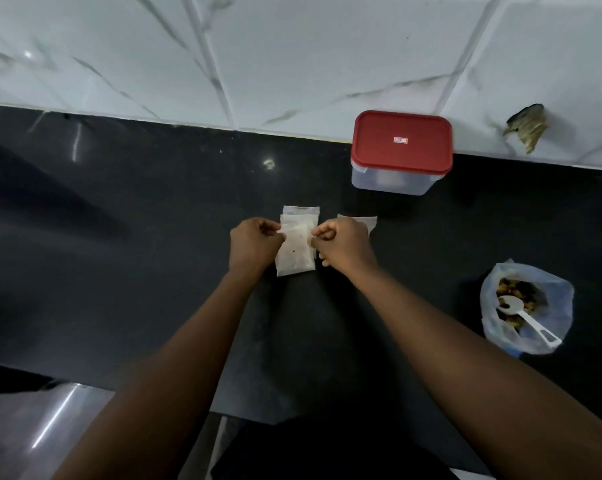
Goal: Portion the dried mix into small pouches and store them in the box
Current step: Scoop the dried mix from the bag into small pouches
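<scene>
Early going: one pouch in my fingers, the box still lidded.
Nearest, on the right of the desk point(154, 254), the plastic bag of dried mix point(549, 303) sits open with the white spoon point(524, 318) lying in it. Mid-desk, the fingers of my left hand point(254, 242) and right hand point(343, 242) pinch the top edges of a small pouch point(296, 252). Only a few dark specks show inside, so I judge it barely filled. More flat pouches point(299, 211) lie just beyond, and another pouch point(367, 221) lies behind my right hand. Far right, the red-lidded box point(400, 152) stands closed. Filling and storing look mostly ahead.
</scene>
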`<state>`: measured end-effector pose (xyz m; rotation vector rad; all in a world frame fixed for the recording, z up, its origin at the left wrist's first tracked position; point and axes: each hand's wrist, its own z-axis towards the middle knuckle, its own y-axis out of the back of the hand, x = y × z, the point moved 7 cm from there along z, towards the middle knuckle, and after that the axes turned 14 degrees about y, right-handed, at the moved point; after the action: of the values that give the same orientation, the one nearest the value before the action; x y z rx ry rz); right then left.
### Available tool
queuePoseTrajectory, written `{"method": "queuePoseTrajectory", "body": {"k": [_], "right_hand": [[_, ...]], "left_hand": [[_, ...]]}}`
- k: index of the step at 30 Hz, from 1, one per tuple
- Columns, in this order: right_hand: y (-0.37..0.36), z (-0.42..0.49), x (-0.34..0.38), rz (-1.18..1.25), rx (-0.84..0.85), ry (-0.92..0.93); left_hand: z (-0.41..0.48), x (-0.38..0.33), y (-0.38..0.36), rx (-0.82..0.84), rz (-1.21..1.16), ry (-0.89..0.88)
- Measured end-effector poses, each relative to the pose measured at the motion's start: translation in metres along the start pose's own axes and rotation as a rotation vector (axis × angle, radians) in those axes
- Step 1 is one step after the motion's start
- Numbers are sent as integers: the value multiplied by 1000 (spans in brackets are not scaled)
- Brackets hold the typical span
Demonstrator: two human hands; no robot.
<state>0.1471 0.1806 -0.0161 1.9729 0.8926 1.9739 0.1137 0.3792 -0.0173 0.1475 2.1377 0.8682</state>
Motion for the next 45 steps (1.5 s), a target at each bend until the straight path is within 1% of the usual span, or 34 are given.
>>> {"method": "queuePoseTrajectory", "body": {"k": [3, 7, 10, 14, 16, 19, 21, 24, 26, 30, 34, 37, 39, 42, 45], "right_hand": [[-17, 5, 0, -34, -21, -56], [-28, 12, -1, -124, -47, -131], [-29, 14, 1, -217, -54, -127], [-28, 12, 0, -215, -72, -165], [-25, 10, -1, -184, -102, -176], [-19, 4, -3, -64, -139, -206], [-12, -1, -3, 30, -135, -253], [5, -13, 2, 203, -119, -279], [19, -22, 5, 284, -83, -285], [44, -37, 6, 298, 42, -280], [71, -54, -3, 271, 110, -275], [87, -67, -16, 246, 141, -308], [97, -77, -25, 276, 135, -340], [111, -94, -34, 383, 64, -394], [122, -111, -43, 429, 31, -418]], "left_hand": [[5, 18, 3, 5, -65, 99], [7, 31, 1, 52, -76, 192], [7, 34, -2, 88, -103, 212], [7, 34, -2, 102, -131, 206], [8, 35, -1, 92, -148, 197], [8, 34, 1, 92, -177, 171], [5, 30, 0, 133, -238, 169], [-5, 21, -5, 244, -375, 173], [-14, 12, -9, 308, -439, 145], [-31, -8, -23, 411, -475, 50], [-48, -26, -44, 450, -406, -54], [-65, -40, -55, 417, -303, -139], [-79, -48, -63, 397, -220, -206], [-101, -56, -80, 417, -122, -302], [-120, -59, -99, 500, -87, -347]]}}
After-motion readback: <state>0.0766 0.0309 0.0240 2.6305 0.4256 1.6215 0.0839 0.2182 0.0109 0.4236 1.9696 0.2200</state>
